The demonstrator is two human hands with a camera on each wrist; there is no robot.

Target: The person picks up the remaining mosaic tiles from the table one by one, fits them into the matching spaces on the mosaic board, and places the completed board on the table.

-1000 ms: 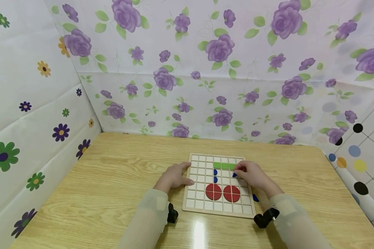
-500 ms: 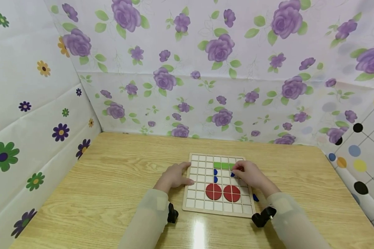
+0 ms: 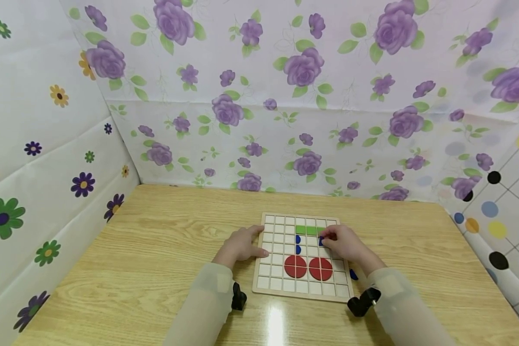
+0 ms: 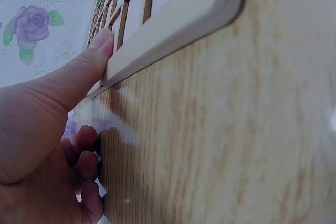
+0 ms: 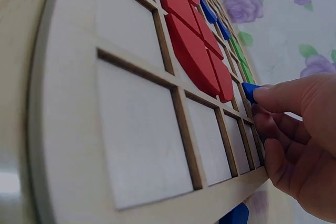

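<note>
My right hand (image 3: 345,242) pinches a small blue piece (image 5: 249,91) between thumb and fingertips, over a cell on the right side of the wooden grid board (image 3: 302,296). Part of that piece is hidden behind the fingers. At the board's left edge rests my left hand (image 3: 240,244), its thumb (image 4: 102,45) lying on the frame and its other fingers loosely bent beside it. Two red discs (image 3: 295,266) made of quarter pieces fill cells low on the board. Above them are two blue half-round pieces (image 3: 298,244) in a column, and a green row (image 3: 306,230) runs toward my right fingertips.
Another blue piece (image 3: 353,275) lies on the wood-grain table (image 3: 177,230) just off the board's right edge, under my right wrist. Black wrist cameras (image 3: 238,297) hang at both sleeves. Flower-patterned cloth (image 3: 259,120) rises behind the table and on its left.
My right hand has shifted slightly left with the blue piece, which has turned and now shows more of its surface beneath the green row. The left hand has stayed at the board's edge.
</note>
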